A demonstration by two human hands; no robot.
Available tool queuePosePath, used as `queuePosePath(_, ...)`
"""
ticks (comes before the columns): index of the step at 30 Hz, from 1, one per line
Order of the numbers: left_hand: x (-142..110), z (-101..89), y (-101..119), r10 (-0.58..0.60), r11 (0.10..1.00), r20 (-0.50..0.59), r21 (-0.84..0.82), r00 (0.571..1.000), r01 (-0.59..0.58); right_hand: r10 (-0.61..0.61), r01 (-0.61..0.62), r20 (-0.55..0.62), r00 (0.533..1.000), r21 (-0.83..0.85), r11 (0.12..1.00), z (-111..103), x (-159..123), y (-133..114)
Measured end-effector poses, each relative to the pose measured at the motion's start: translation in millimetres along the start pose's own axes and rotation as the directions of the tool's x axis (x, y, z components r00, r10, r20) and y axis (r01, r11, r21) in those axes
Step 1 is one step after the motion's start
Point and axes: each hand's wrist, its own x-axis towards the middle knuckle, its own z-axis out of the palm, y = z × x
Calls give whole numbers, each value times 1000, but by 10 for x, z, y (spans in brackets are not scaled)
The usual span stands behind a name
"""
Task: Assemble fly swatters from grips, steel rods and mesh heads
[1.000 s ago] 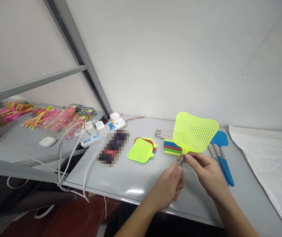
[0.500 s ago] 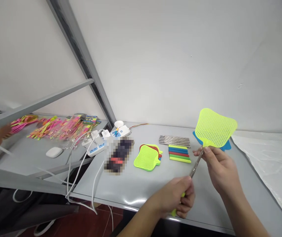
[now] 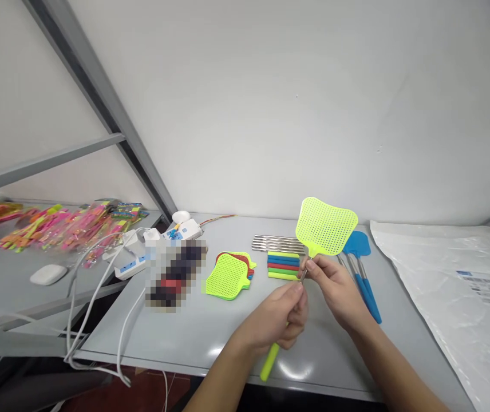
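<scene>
Head view: yellow-green swatter (image 3: 323, 236) held up over the table (image 3: 159, 337), long axis near-left to far-right, mesh head (image 3: 326, 226) at the far end. Right hand (image 3: 334, 283) is nearer that head, pinching the metal rod (image 3: 305, 272) just below it. Left hand (image 3: 276, 317) sits nearer and left, fingers curled round the shaft; green handle (image 3: 269, 361) pokes out on its near side. Blue swatters (image 3: 358, 245) lie right of the right hand.

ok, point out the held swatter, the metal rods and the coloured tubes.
Held swatter (image 3: 326, 227): head view, middle of its yellow-green mesh head.
Metal rods (image 3: 276, 243): head view, middle of the row's visible length.
Coloured tubes (image 3: 283, 266): head view, near the middle of the row.
</scene>
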Motion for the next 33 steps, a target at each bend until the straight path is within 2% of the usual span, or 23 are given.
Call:
queuePosePath(2,17,0,15,-43,997,14,71,999,42,-38,54,-156,987,99,994,-183,124,-37)
queuePosePath(4,25,0,46,-76,986,10,147,997,74,-63,124,-310,949,180,976,-346,244,-91)
queuePosePath(7,41,-1,122,-63,970,1,234,998,61,-85,178,-368,926,227,957,-411,301,-139)
queuePosePath(9,60,2,178,-40,961,8,273,999,37,-79,159,-321,944,230,960,-318,235,-125)
queuePosePath(12,92,9,250,7,937,-20,351,1000,0,-20,42,-138,990,158,987,-114,83,-72)
queuePosePath(14,103,1,285,51,898,-50,439,997,-23,-1,9,-66,998,131,991,-46,30,-53)
queuePosePath(16,93,-29,310,111,831,-69,553,991,-55,-11,22,-77,997,143,990,-82,52,-60)
queuePosePath(20,17,-146,323,173,681,-88,730,981,-55,-44,118,-303,952,229,966,-378,244,-123)
queuePosePath(23,-35,-214,322,175,651,-90,757,980,-46,-40,141,-353,935,267,953,-510,329,-166)
queuePosePath(25,-41,-220,339,174,650,-78,758,982,-55,-74,186,-371,926,277,943,-451,287,-169)
queuePosePath(27,-25,-194,372,173,647,-60,759,983,-68,-98,196,-337,936,269,943,-301,175,-145)
queuePosePath(30,10,-131,421,176,629,-41,773,984,-80,-32,57,-119,992,210,976,-90,-17,-89)
queuePosePath(32,14,-101,433,171,607,-42,791,984,-72,-2,11,-56,998,168,986,-76,-80,-76)
queuePosePath(33,5,-96,430,172,594,-46,802,984,-66,-8,21,-79,997,158,987,-119,-81,-85)
